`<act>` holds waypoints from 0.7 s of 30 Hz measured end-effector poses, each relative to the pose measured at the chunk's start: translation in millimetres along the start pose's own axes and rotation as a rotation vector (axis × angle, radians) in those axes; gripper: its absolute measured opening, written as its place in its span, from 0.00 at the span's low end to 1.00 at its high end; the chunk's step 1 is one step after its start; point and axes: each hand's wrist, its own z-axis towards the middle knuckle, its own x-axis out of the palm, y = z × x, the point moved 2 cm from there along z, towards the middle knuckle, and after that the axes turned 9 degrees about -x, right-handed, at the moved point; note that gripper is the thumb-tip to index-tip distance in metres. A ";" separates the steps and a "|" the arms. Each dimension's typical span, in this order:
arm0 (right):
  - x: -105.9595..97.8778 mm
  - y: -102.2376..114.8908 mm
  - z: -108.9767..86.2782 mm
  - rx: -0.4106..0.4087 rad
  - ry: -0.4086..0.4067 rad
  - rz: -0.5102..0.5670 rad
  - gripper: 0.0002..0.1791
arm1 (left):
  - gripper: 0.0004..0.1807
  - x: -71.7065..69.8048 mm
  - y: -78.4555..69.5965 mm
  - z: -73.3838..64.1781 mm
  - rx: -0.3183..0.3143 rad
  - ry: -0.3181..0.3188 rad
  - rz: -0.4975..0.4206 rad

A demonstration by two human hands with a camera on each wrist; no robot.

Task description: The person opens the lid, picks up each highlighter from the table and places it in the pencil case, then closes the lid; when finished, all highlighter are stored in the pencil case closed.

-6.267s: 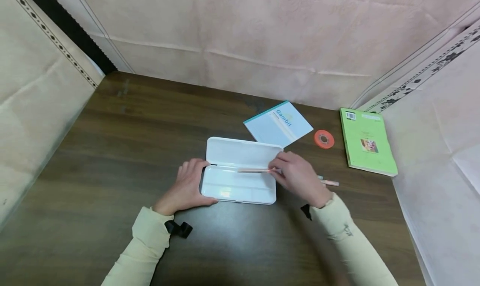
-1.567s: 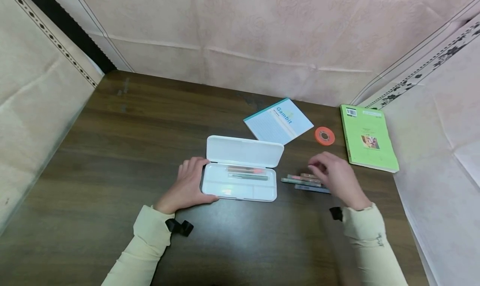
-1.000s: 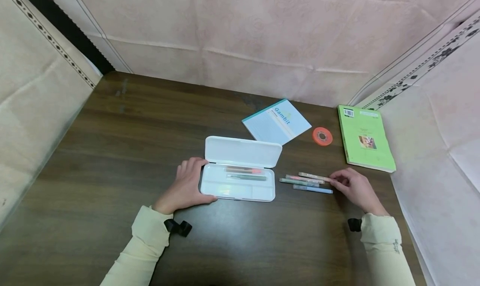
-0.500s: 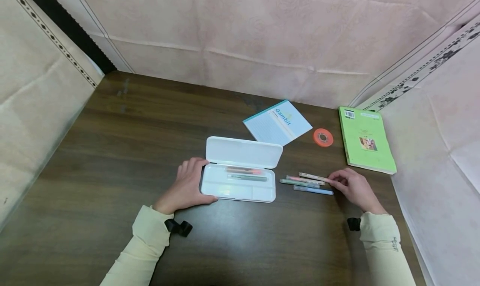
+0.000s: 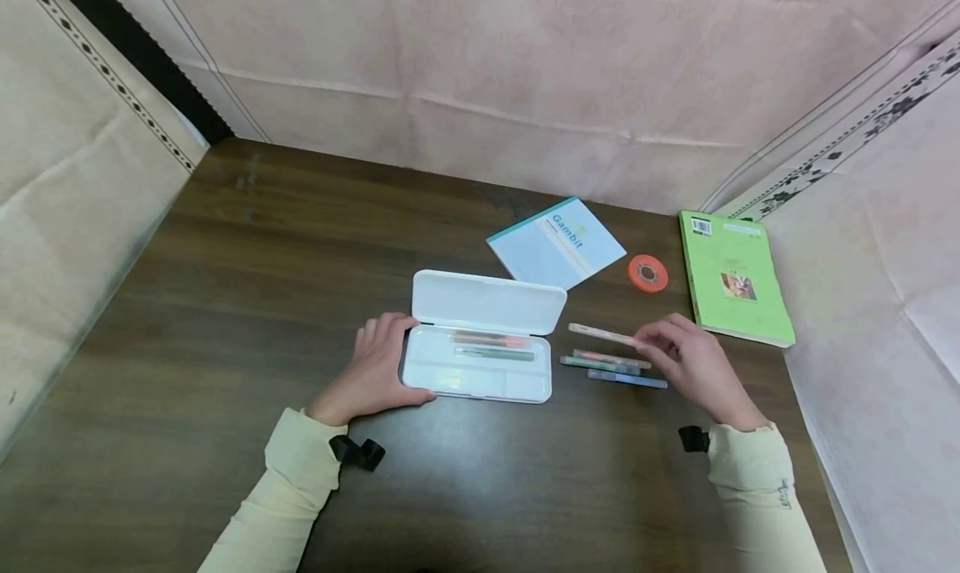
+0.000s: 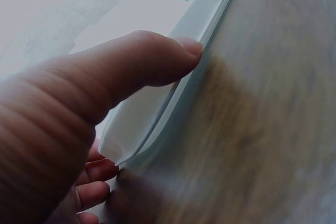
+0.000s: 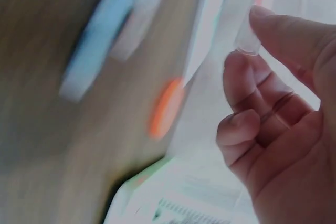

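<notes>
A white pencil case [image 5: 480, 381] lies with its lid [image 5: 487, 302] raised, several pens [image 5: 491, 354] in its back part. My left hand [image 5: 375, 360] holds the case's left end; in the left wrist view the thumb [image 6: 152, 59] lies along its front edge and the fingers bend round the corner. To the right, my right hand [image 5: 686, 360] pinches one end of a pale pen [image 5: 600, 333], raised above the table and pointing left. The right wrist view shows that pen [image 7: 249, 35] between thumb and fingers. Below it lie a pink pen [image 5: 611, 359], a green pen [image 5: 596, 364] and a blue pen [image 5: 626, 379].
A light-blue Gambit notebook [image 5: 555, 243] lies behind the case. An orange-red round disc [image 5: 647, 273] and a green book [image 5: 735, 281] are at the right. Cloth walls [image 5: 487, 72] enclose the back and sides of the dark wooden table [image 5: 300, 248].
Pens have come to lie inside the case since the oldest frame. In the last half second my right hand has raised the pale pen off the group and moved slightly left. My left hand stays put.
</notes>
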 end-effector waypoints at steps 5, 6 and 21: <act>11.0 35.0 25.1 -0.090 0.013 0.033 0.09 | 0.55 -0.6 -0.2 0.8 -0.009 0.000 0.012; 14.4 41.2 29.3 -0.105 0.022 0.040 0.10 | 0.55 -0.5 -0.2 1.1 -0.009 0.002 0.013; 70.2 87.1 60.1 -0.217 0.244 0.059 0.11 | 0.55 -1.3 -0.6 1.3 -0.003 0.007 0.007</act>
